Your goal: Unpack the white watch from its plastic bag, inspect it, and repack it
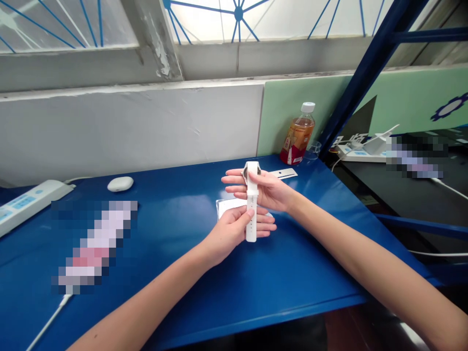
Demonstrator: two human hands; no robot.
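Observation:
A wristwatch (252, 195) with a white strap hangs lengthwise between my two hands over the blue table. Its round case shows partly behind the strap at the top. My right hand (270, 187) pinches that upper part, thumb on the strap, with the other fingers stretched to the left behind it. Lower down, my left hand (234, 222) holds the holed strap end under its thumb, its fingers extended to the right behind the strap. Beneath my hands lies a white flat item (224, 207), mostly covered. A white strip with a slot (287, 174) lies just behind my right hand.
On the blue table (175, 278) stand a drink bottle (298, 134) at the back right and a white earbud case (120, 184) at the back left. A power strip (32, 202) and a blurred-out device (95, 246) with a white cable lie left. A blue post (360, 78) rises at right.

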